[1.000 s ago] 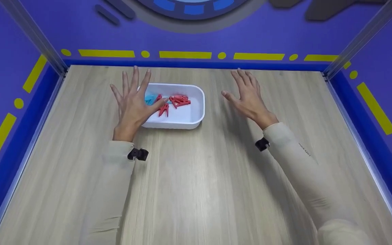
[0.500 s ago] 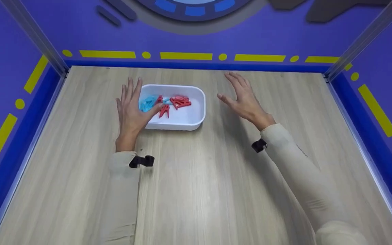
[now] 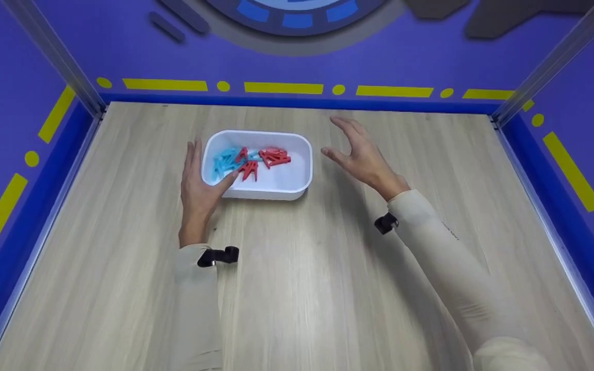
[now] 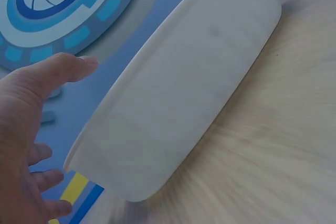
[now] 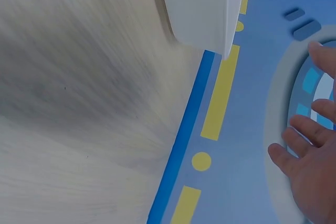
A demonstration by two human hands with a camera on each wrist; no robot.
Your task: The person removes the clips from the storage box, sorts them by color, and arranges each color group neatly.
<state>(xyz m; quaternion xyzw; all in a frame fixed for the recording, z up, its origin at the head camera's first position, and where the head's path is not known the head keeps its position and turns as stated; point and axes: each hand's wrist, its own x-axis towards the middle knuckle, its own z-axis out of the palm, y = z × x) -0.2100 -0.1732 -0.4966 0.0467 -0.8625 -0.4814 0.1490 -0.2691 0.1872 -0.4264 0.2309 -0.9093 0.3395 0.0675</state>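
A white tray [image 3: 297,195] holds light blue clips [image 3: 223,161] at its left and red clips [image 3: 275,156] toward its middle. My left hand [image 3: 199,198] is at the tray's left end, fingers extended and thumb over the near-left corner; contact with the rim is unclear. In the left wrist view, this hand [image 4: 23,124] appears beside the tray wall [image 4: 173,87] with a gap at the thumb. My right hand [image 3: 366,161] hovers right of the tray, thumb and fingers apart, holding nothing. The right wrist view shows that hand [image 5: 315,166] away from the tray [image 5: 202,9].
The tray stands on a wood-grain table [image 3: 286,288], toward its back. Blue-purple panels with yellow marks [image 3: 283,88] rise behind and at both sides. Metal posts stand at the back corners.
My left hand has come down and nearer to me, its fingers drawing closer together beside the tray. My right hand has shifted left and slightly nearer to me. The tray appears unmoved on the table.
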